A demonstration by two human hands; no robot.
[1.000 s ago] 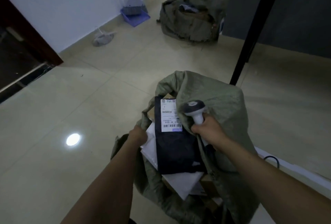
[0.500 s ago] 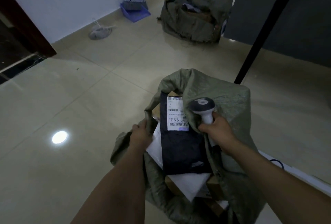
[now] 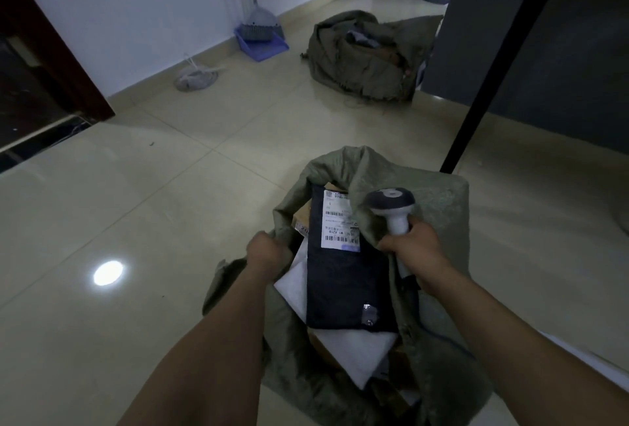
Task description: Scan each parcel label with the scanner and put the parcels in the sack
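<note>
Left hand [image 3: 263, 252] fisted round the left rim of the green woven sack [image 3: 439, 221], holding its mouth open. Right hand [image 3: 415, 243] wrapped round the pale handle of the scanner [image 3: 391, 202], with the dark head uppermost at the sack's right rim. Cannot tell whether these fingers also catch the fabric bunched beside them. Inside the sack, between the two hands, a dark parcel [image 3: 343, 286] lies flat on top. Its white label [image 3: 340, 221], barcodes showing, faces up at the far end, just left of the scanner head. White parcels [image 3: 357, 354] stick out from under its left and near edges, and a cardboard box [image 3: 301, 219] shows at the far left corner. The sack stands on a pale tiled floor [image 3: 170, 187], with a bright light spot [image 3: 108, 273] to the left. Beyond it a black pole [image 3: 493, 68] slants up to the right. Further off: a mop head [image 3: 195, 77], a broom [image 3: 260, 22] standing in a blue dustpan [image 3: 263, 48] against the wall, and a second sack [image 3: 364, 65], slumped.
</note>
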